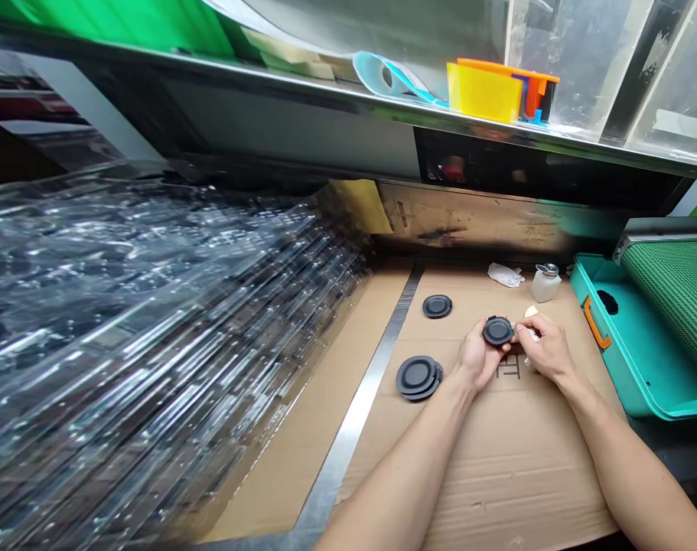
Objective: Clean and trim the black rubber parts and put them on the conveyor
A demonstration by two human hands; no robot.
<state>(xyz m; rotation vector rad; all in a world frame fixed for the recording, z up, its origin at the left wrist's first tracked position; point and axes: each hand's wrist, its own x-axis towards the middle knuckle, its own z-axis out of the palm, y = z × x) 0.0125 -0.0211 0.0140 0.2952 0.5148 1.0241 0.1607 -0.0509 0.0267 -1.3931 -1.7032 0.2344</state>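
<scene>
A round black plastic lid (498, 330) with a small tab on its rim rests in my left hand (475, 358), which is closed around its underside. My right hand (548, 349) is at the lid's right edge, thumb and fingers pinched on a small white piece of cloth (534, 334), mostly hidden by the fingers. Left of my hands, a similar black lid (437, 306) lies flat on the cardboard. Nearer to me, a small stack of black lids (418, 377) sits beside my left wrist.
Stacked clear plastic trays (170, 329) fill the left side. A white pump bottle (546, 283) and a crumpled white cloth (505, 275) stand at the back of the cardboard (486, 467). To the right are a teal bin (640, 375) and a green conveyor belt (678, 283). A shelf (348, 96) hangs overhead.
</scene>
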